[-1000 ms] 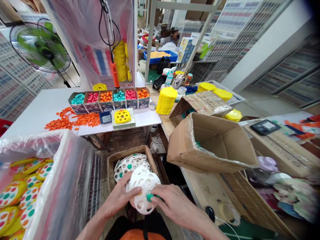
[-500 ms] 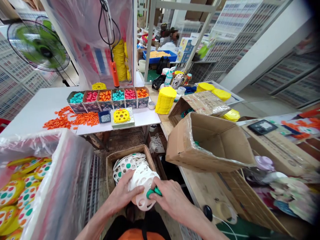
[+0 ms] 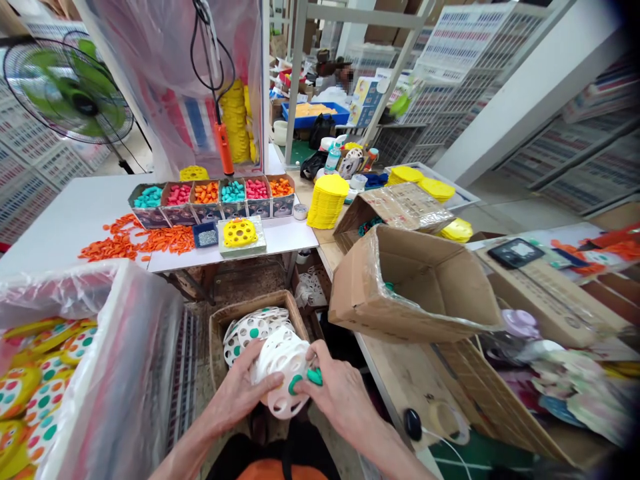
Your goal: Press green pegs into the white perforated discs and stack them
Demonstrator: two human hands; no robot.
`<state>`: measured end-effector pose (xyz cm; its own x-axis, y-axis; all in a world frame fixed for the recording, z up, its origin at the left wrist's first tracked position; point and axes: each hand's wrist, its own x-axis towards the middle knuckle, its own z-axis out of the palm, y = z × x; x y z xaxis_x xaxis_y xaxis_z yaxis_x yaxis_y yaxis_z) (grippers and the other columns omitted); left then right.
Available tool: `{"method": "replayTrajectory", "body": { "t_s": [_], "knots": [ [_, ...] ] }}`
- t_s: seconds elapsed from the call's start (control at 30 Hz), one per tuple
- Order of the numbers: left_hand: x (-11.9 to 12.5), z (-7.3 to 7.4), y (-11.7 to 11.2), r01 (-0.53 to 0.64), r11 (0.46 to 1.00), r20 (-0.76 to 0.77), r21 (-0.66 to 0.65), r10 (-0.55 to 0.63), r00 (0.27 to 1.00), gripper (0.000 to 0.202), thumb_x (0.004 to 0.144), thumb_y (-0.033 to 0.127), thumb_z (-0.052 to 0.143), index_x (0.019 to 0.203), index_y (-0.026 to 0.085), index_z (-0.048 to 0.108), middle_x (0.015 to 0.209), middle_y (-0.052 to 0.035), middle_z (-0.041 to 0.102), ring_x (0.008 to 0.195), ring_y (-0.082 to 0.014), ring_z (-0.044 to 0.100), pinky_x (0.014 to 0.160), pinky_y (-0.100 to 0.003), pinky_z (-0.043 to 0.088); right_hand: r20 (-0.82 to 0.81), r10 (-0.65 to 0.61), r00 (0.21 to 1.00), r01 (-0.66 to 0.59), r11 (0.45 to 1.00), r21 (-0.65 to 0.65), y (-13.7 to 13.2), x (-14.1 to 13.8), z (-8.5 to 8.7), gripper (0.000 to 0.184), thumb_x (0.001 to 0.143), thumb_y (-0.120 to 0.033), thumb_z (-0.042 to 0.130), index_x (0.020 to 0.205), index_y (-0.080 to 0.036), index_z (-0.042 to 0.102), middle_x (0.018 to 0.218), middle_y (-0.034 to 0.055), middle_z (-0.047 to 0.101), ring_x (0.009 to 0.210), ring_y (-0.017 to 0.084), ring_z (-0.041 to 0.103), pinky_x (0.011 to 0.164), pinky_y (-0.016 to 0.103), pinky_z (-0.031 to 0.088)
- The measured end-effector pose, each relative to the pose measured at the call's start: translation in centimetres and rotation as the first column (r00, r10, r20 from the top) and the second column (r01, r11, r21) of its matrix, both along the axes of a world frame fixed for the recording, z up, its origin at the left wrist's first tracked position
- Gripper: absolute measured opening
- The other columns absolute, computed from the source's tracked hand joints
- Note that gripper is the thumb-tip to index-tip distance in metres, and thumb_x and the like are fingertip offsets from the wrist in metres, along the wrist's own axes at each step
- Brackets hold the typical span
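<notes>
My left hand (image 3: 245,385) is closed round a stack of white discs with round holes (image 3: 281,357), held above an open carton. Small green plastic pieces (image 3: 315,377) are gripped in the curled fingers of my right hand (image 3: 340,393). Its thumb presses on another green piece (image 3: 295,384) that sits at a hole of the top disc. Below the stack, the carton (image 3: 219,327) holds more white discs, some with green spots (image 3: 254,333) in them.
A divided tray (image 3: 207,212) of teal, pink and orange pieces stands on the white table, near loose orange pieces (image 3: 165,239). An orange electric screwdriver (image 3: 223,148) hangs above. An open cardboard box (image 3: 355,300) is at right; a plastic-lined bin (image 3: 107,320) of yellow toys is at left.
A green piece now lies at a hole of the top disc under my right thumb; before, the green pieces were bunched between finger and thumb. The camera view has shifted slightly.
</notes>
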<state>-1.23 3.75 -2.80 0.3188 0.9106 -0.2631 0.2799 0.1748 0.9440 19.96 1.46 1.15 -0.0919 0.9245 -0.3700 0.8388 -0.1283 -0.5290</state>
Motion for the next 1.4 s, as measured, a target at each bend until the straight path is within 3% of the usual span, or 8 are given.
{"method": "replayTrajectory", "body": {
  "t_s": [0.1, 0.23, 0.33, 0.47, 0.87, 1.03, 1.17, 1.4],
  "knots": [
    [0.1, 0.2, 0.2, 0.019, 1.0, -0.028, 0.022, -0.018, 0.999, 0.042, 0.077, 0.044, 0.072, 0.112, 0.02, 0.065, 0.109, -0.0072, 0.063, 0.103, -0.0267, 0.056, 0.095, -0.037, 0.044, -0.079, -0.03, 0.996, 0.027, 0.999, -0.039, 0.1, 0.0, -0.1, 0.029, 0.078, -0.031, 0.066, 0.1, -0.026, 0.048, 0.076, -0.0025, 0.071, 0.073, 0.022, 0.068, 0.061, 0.026, 0.03],
    [0.2, 0.5, 0.2, 0.005, 0.997, 0.078, -0.079, 0.001, 0.997, 0.044, 0.081, 0.044, 0.068, 0.117, 0.021, 0.063, 0.111, -0.006, 0.066, 0.105, -0.0268, 0.058, 0.095, -0.036, 0.045, -0.186, -0.132, 0.974, 0.112, 0.988, -0.11, 0.3, 0.0, 0.4, 0.034, 0.075, -0.029, 0.069, 0.103, -0.026, 0.05, 0.082, -0.0025, 0.071, 0.075, 0.02, 0.067, 0.064, 0.025, 0.037],
    [0.2, 0.6, 0.4, -0.074, 0.986, 0.125, -0.152, 0.094, 0.988, 0.05, 0.08, 0.044, 0.069, 0.124, 0.022, 0.058, 0.116, -0.0054, 0.067, 0.109, -0.027, 0.058, 0.097, -0.036, 0.046, -0.17, -0.165, 0.972, 0.146, 0.982, -0.12, 0.3, 0.1, 0.5, 0.05, 0.073, -0.032, 0.072, 0.118, -0.027, 0.05, 0.09, 0.0012, 0.073, 0.082, 0.023, 0.068, 0.069, 0.027, 0.04],
    [0.3, 0.9, 0.6, -0.051, 0.989, 0.147, -0.141, 0.072, 0.986, 0.048, 0.079, 0.044, 0.07, 0.121, 0.021, 0.062, 0.115, -0.0057, 0.069, 0.107, -0.0274, 0.06, 0.095, -0.035, 0.047, -0.192, -0.184, 0.964, 0.168, 0.981, -0.096, 0.0, 0.3, 0.1, 0.074, 0.073, -0.032, 0.072, 0.14, -0.031, 0.038, 0.094, 0.0022, 0.073, 0.085, 0.024, 0.069, 0.074, 0.03, 0.044],
    [1.3, 0.9, 0.2, -0.097, 0.988, 0.125, -0.118, 0.112, 0.986, 0.052, 0.078, 0.047, 0.071, 0.121, 0.019, 0.06, 0.12, -0.0091, 0.065, 0.115, -0.0299, 0.057, 0.101, -0.039, 0.043, -0.426, -0.346, 0.836, 0.317, 0.938, -0.14, 0.0, 0.3, -0.8, 0.059, 0.071, -0.034, 0.073, 0.123, -0.024, 0.046, 0.08, -0.0007, 0.07, 0.069, 0.018, 0.064, 0.063, 0.027, 0.045],
    [1.7, 1.3, 0.2, -0.126, 0.987, 0.105, -0.103, 0.137, 0.985, 0.048, 0.078, 0.046, 0.07, 0.116, 0.019, 0.063, 0.121, -0.0099, 0.064, 0.116, -0.0311, 0.056, 0.105, -0.042, 0.04, -0.39, -0.346, 0.853, 0.316, 0.938, -0.14, 0.4, 0.2, -0.9, 0.057, 0.07, -0.032, 0.074, 0.12, -0.025, 0.048, 0.081, -0.0006, 0.071, 0.072, 0.018, 0.064, 0.066, 0.027, 0.045],
    [1.5, 1.4, 0.3, -0.149, 0.974, 0.181, -0.168, 0.179, 0.967, 0.05, 0.08, 0.045, 0.068, 0.124, 0.021, 0.059, 0.123, -0.0078, 0.065, 0.119, -0.0309, 0.056, 0.102, -0.039, 0.044, -0.432, -0.3, 0.85, 0.289, 0.953, -0.094, 0.2, 0.2, -1.0, 0.066, 0.073, -0.039, 0.072, 0.131, -0.026, 0.045, 0.083, 0.0004, 0.072, 0.073, 0.019, 0.065, 0.066, 0.028, 0.046],
    [1.4, 1.2, 0.2, -0.233, 0.96, 0.162, -0.153, 0.257, 0.953, 0.048, 0.079, 0.047, 0.069, 0.118, 0.02, 0.063, 0.119, -0.0074, 0.068, 0.115, -0.0308, 0.059, 0.097, -0.036, 0.047, -0.228, -0.279, 0.933, 0.304, 0.949, 0.084, -0.8, -0.1, -1.6, 0.06, 0.077, -0.05, 0.069, 0.132, -0.029, 0.054, 0.078, 0.0017, 0.073, 0.069, 0.023, 0.067, 0.065, 0.03, 0.048]
  ]
}}
